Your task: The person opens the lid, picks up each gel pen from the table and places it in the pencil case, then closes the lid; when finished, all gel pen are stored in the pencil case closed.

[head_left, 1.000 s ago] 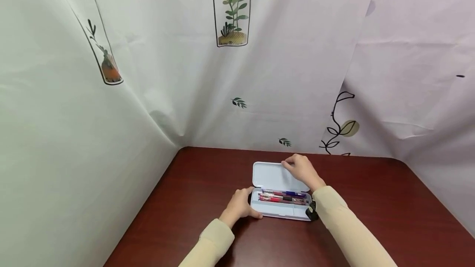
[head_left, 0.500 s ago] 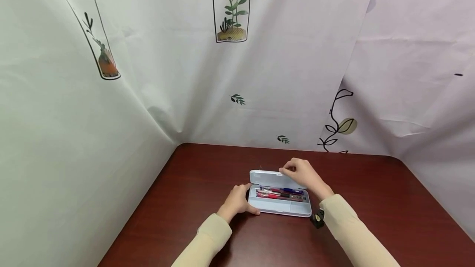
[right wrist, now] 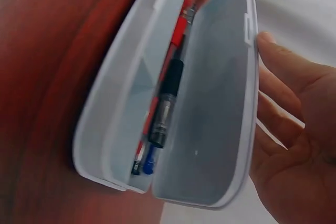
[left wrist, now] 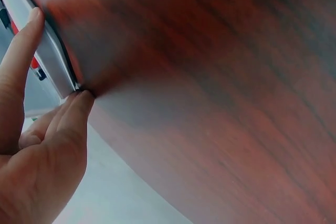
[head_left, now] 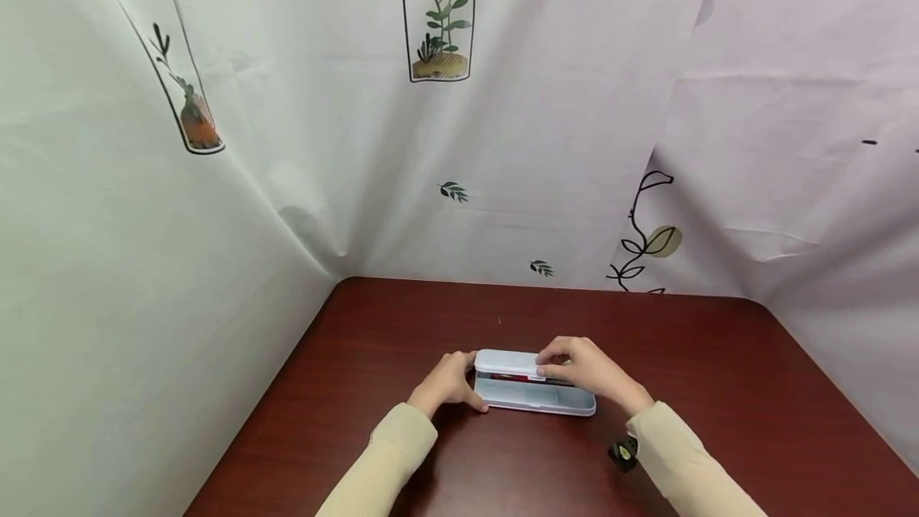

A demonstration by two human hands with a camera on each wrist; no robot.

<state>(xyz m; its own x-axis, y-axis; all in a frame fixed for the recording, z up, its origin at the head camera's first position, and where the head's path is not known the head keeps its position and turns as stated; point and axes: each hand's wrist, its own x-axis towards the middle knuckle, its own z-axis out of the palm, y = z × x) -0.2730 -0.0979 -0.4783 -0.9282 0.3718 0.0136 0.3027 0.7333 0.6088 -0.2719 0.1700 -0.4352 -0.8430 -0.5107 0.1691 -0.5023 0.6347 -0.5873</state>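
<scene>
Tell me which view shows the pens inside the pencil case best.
The right wrist view: it looks into the half-closed pencil case, showing the pens, red, black and blue, along the hinge side. The head view shows only a red sliver under the lid that the right hand holds. The left wrist view catches only a bit of red.

Pale blue pencil case (head_left: 533,393), lid half-closed over pens (right wrist: 167,93).

Dark red-brown wooden table (head_left: 718,389), a pale blue pencil case (head_left: 531,399) flat on it
</scene>
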